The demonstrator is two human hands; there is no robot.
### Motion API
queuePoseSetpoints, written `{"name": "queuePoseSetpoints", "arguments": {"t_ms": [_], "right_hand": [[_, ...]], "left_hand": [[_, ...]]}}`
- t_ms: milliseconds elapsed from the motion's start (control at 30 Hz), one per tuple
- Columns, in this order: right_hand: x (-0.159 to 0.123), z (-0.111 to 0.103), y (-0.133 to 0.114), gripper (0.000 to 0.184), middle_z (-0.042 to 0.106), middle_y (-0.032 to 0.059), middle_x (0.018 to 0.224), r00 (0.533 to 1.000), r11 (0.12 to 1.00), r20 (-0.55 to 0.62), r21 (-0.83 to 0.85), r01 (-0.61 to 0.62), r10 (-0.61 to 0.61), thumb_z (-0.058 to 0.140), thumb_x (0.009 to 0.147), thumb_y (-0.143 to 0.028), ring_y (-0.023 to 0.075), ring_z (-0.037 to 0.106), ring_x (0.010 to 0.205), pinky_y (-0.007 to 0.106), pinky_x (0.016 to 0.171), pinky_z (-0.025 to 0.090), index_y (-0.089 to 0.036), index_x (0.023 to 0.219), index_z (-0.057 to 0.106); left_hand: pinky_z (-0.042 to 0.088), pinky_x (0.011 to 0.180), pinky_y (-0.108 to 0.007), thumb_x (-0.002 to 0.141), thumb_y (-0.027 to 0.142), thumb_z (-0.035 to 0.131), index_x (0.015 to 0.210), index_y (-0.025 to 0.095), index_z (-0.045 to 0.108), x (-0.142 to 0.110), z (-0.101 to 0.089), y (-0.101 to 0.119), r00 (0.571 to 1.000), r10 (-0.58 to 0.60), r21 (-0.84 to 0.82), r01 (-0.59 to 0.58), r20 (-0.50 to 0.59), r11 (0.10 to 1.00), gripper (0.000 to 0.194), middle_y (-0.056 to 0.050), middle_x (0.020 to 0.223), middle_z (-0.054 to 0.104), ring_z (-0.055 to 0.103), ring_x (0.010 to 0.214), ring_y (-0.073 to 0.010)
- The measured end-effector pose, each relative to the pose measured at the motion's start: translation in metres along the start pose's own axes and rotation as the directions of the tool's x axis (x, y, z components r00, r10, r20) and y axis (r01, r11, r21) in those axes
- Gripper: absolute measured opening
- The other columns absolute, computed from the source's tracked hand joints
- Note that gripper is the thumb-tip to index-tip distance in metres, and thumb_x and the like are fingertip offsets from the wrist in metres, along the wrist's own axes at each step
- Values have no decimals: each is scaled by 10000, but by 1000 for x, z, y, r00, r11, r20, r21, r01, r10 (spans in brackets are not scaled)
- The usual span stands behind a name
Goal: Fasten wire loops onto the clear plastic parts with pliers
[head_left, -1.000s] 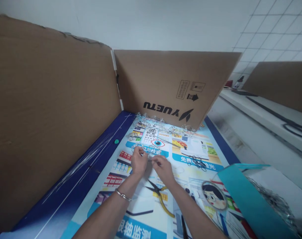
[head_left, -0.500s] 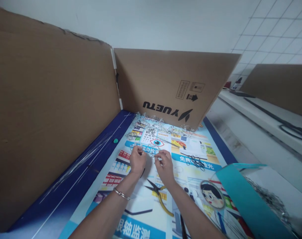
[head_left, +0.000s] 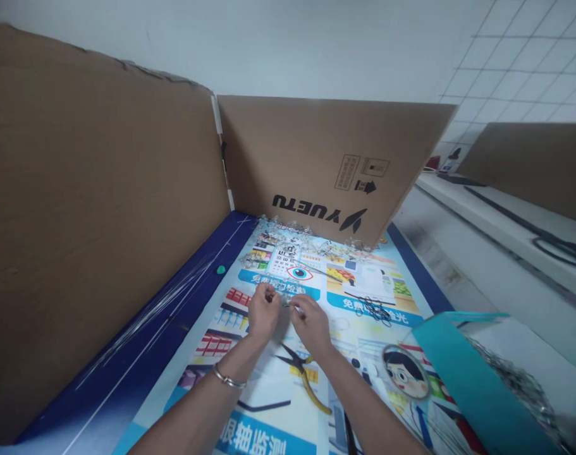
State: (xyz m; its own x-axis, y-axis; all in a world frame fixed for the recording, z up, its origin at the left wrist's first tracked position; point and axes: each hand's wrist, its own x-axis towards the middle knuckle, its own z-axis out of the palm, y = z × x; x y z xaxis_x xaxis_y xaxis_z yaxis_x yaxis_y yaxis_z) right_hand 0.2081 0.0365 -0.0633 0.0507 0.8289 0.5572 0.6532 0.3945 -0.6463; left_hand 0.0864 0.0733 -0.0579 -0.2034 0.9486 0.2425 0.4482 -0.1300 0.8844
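My left hand (head_left: 263,311) is closed in a pinch over the printed sheet. Close beside it on the right, my right hand (head_left: 312,323) also pinches, fingertips nearly meeting the left ones. A small glinting piece (head_left: 286,299) shows between the fingertips, too tiny to name. Just below the hands lie pliers (head_left: 303,373) with yellow handles, their dark jaws apart. Beyond the fingers, thin clear pieces (head_left: 311,241) are strewn along the sheet's far end. Several black loops (head_left: 375,309) form a small heap to the right.
Cardboard panels stand at the left (head_left: 102,208) and at the back (head_left: 311,145). A teal box (head_left: 477,379) with tangled metallic pieces sits at the right. Long thin wires (head_left: 159,303) lie on the blue left border, near a green blob (head_left: 220,270). A dark tool (head_left: 349,433) lies under my right forearm.
My right hand rose and turned beside the left half a second ago, then came back down to the left fingertips. My left hand has stayed nearly in place. The pliers have not moved.
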Motion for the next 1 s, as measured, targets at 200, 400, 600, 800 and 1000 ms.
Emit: {"name": "queuePoseSetpoints", "arguments": {"t_ms": [200, 400, 600, 800, 1000], "right_hand": [[-1, 1, 0, 160, 576, 72, 964, 998, 1000, -52, 19, -23, 24, 451, 783, -174, 179, 550, 924, 275, 700, 500, -213, 813, 603], [4, -2, -1, 142, 538, 62, 859, 992, 996, -88, 47, -82, 85, 430, 776, -148, 158, 544, 796, 230, 564, 492, -200, 753, 560], [3, -1, -1, 137, 570, 48, 835, 995, 998, -83, -6, -58, 57, 433, 775, -152, 159, 547, 792, 272, 671, 466, -204, 760, 558], [2, -1, -4, 114, 635, 13, 793, 999, 993, -48, -119, 0, -5, 501, 741, -150, 185, 538, 830, 362, 816, 327, -212, 757, 597], [2, -4, -9, 107, 643, -9, 729, 1000, 960, -19, -280, -3, -3, 554, 712, -156, 206, 478, 863, 348, 766, 282, -235, 721, 626]], "left_hand": [[397, 597, -231, 681, 181, 502, 710, 201, 494, 2, 0, -1, 999, -9, 44, 10, -32, 999, 36, 45, 615, 543, 521, 575, -127], [397, 602, -235, 691, 173, 488, 723, 202, 492, 4, 0, -4, 999, -16, 61, 19, -47, 998, 44, 40, 629, 562, 544, 600, -134], [414, 639, -250, 686, 155, 491, 719, 201, 496, 4, 0, -4, 999, 10, 80, -6, -48, 997, 57, 25, 664, 574, 559, 656, -148], [418, 691, -257, 671, 131, 499, 715, 200, 508, 3, 0, -4, 998, 57, 98, -53, -36, 994, 82, 15, 718, 573, 556, 741, -156], [418, 667, -264, 678, 145, 490, 741, 197, 502, 4, 2, -7, 998, 40, 95, -34, -57, 995, 83, 16, 685, 566, 556, 698, -156]]}}
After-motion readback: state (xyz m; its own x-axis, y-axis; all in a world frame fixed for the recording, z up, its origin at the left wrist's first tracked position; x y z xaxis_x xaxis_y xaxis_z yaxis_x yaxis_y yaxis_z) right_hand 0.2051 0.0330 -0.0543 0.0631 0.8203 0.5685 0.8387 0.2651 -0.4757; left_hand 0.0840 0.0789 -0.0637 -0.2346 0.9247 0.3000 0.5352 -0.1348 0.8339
